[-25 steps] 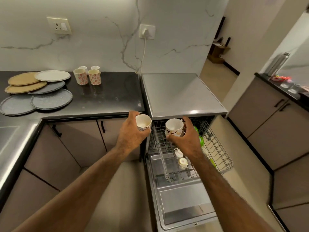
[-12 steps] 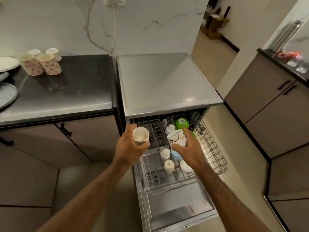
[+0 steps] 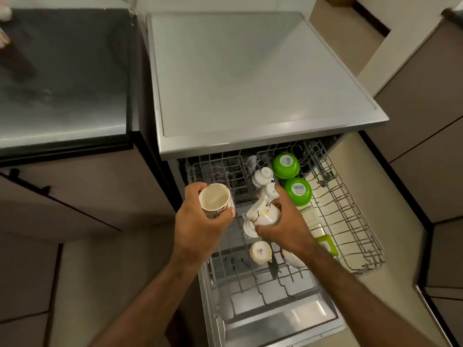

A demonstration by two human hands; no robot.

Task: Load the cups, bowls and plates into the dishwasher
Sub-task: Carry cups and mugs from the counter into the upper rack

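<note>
Our left hand [image 3: 200, 221] curls round an upright patterned cup [image 3: 215, 200], mouth up, just beside the left edge of the dishwasher's pulled-out rack [image 3: 350, 234]. Our right hand [image 3: 285, 226] grips a white cup [image 3: 263, 214] tipped on its side over the rack's middle, close to small upturned cups [image 3: 262, 175]. A green bowl [image 3: 285, 166] and a second green bowl [image 3: 298, 191] sit upside down at the rack's back right. A cream cup [image 3: 260, 252] sits near our right wrist.

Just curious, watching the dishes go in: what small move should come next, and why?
Probably the right hand sets its patterned cup, tilted now, mouth-down in the rack among the upturned cups; it hangs low there, while the left hand holds its upright cup aside.
</note>
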